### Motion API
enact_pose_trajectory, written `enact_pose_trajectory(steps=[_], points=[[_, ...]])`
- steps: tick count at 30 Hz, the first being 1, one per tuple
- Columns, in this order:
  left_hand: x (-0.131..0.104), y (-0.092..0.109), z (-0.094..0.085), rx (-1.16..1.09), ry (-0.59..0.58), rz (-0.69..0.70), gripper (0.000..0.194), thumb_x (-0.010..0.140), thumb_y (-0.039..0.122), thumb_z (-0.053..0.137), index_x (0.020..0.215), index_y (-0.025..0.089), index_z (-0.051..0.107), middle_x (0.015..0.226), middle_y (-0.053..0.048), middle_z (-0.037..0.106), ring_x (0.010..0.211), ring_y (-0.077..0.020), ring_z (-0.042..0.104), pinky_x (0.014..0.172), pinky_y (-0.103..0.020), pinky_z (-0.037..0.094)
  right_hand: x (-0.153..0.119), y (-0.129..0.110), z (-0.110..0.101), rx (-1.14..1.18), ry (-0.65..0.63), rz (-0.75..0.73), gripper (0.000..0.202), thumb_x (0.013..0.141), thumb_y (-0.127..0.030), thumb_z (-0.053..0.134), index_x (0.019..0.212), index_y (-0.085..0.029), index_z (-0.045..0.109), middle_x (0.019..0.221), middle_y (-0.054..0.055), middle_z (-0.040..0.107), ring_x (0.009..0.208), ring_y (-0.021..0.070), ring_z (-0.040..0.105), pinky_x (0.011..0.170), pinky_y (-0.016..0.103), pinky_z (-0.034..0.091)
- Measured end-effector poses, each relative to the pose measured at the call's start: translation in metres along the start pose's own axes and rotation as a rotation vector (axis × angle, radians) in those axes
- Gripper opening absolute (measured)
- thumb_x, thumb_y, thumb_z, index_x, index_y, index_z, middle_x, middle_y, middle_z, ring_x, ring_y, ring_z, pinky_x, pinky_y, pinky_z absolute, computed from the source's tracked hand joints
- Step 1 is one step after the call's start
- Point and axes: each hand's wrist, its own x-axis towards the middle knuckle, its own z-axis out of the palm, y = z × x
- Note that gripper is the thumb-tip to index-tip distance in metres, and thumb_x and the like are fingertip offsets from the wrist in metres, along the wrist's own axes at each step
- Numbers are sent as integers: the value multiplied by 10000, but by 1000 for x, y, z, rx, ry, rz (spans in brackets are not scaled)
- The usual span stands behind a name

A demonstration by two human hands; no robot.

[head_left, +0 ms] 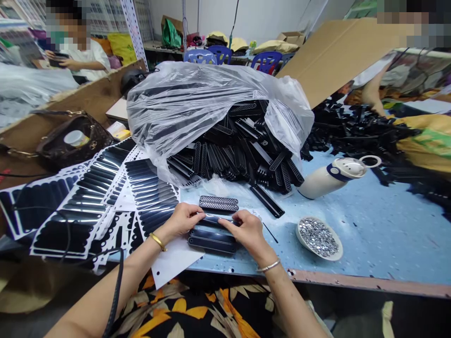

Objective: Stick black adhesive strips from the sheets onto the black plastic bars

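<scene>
Both hands meet over a glossy black strip (213, 219) near the table's front edge. My left hand (183, 218) pinches its left end between thumb and finger. At the right end, my right hand (246, 228) has its fingers closed on the same strip. Just below lie dark oblong pieces (212, 241) side by side. Behind the strip rest patterned black pieces (218, 203). Sheets of glossy black stickers (151, 192) spread out left of my left hand. A single black piece (267, 201) lies beyond my right hand.
A plastic bag (183, 98) spills a large heap of black pieces (243, 150) behind the hands. To the right are a bowl of small metal parts (319, 238) and a cream bottle (322, 180). A brown handbag (70, 141) sits left; a person (88, 58) is beyond.
</scene>
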Motion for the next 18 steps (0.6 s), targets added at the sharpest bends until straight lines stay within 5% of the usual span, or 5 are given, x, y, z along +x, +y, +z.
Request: enact_pose_trajectory(steps=[5,11,18], points=[[2,-3,1,3,21,15,300,816,346,552,833,128,757,536,3,589,482,-116,541,499,-198,381,3,-1,16,-128,1,-64,628,805,-720,488,444,-207,512,526,28,570,522,129,492,530,266,304],[0,-3,1,6,18,25,294,816,344,549,818,133,753,546,7,587,505,-114,534,505,-192,374,8,4,11,-133,11,-64,704,923,-641,303,393,-203,458,462,33,538,459,111,438,505,271,277],[-2,-3,2,20,38,68,283,819,334,552,799,138,755,561,3,596,534,-117,523,502,-189,362,0,-16,17,-143,2,-110,512,758,-683,605,574,-208,650,611,39,642,588,160,570,556,263,351]])
